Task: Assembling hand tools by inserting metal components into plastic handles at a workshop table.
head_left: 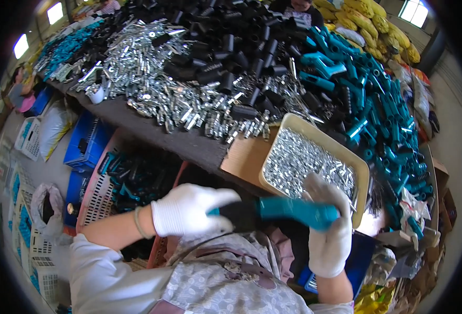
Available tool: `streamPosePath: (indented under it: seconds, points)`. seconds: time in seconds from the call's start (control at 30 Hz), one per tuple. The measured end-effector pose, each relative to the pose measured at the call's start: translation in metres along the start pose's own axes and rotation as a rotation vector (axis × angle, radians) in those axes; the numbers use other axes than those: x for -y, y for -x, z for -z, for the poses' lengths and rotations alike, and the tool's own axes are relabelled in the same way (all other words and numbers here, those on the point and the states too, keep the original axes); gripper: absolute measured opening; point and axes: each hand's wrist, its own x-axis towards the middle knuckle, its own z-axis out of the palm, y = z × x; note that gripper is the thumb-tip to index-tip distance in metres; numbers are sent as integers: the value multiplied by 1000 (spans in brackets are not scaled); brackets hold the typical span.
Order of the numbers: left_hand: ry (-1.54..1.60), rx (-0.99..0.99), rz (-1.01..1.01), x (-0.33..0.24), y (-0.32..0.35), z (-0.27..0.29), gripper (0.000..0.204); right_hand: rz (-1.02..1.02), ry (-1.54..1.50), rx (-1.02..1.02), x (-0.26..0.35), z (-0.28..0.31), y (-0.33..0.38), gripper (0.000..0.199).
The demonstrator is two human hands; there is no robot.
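White gloves cover the left hand [189,210] and right hand [328,230]. Handle [288,209]: teal with black end. Tray [359,157]: beige. Screws [299,162]: silver. Crate [87,144]: blue.

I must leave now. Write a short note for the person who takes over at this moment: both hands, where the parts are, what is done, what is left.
Left hand: gloved, grips the black end of the teal-and-black handle.
Right hand: gloved, grips its teal end.
Parts: tray of small metal pieces just ahead; piles of metal pieces, black sleeves and teal handles on the table.
Done: crate of teal-and-black handles at left.
Left: the large piles.
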Motion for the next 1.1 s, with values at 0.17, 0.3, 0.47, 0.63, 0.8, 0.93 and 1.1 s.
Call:
streamPosePath:
  seconds: [0.17,0.3,0.47,0.63,0.8,0.93,1.1]
  points:
    - [134,-113,-362,-12,13,12,60,30,-291,-330,-35,3,0,54]
    - [-68,-79,101,13,18,-13,36,366,334,-21,-23,-13,13,26]
    - [241,-224,-3,17,22,-18,30,181,292,-147,-23,-9,8,36]
    - [-73,34,-266,12,34,-38,27,54,239,-26,-10,-12,-7,30]
    - [72,-157,138,39,23,-42,24,511,432,179,-11,-39,-1,31]
    - [-57,-82,-236,21,31,-43,29,94,172,-121,-18,-10,-9,41]
    - [20,-92,-54,18,21,-52,21,495,516,572,1,-5,-12,26]
